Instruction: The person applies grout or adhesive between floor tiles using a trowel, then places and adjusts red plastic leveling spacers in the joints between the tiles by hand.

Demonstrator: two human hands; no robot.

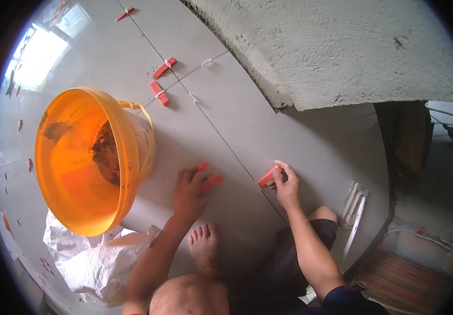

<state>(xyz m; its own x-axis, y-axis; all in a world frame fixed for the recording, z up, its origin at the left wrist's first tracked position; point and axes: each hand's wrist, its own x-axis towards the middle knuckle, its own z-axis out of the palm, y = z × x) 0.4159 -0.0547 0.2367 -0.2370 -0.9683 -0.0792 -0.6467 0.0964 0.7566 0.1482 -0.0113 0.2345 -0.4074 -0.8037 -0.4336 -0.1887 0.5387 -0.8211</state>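
Observation:
My right hand pinches a red tile-levelling wedge, its narrow end at the dark joint between two large grey floor tiles. Left of that joint, my left hand is closed round more red wedges, which stick out past its fingers. Further along, one red wedge and another red wedge sit in white clips near a crossing of joints. A white clip stands in the joint without a wedge, and another white clip is in the side joint.
An orange bucket with dark residue inside stands at left, beside a crumpled white sack. A flat trowel lies on the tile at right. A rough plastered block borders the tiles at upper right. My bare foot is near my left hand.

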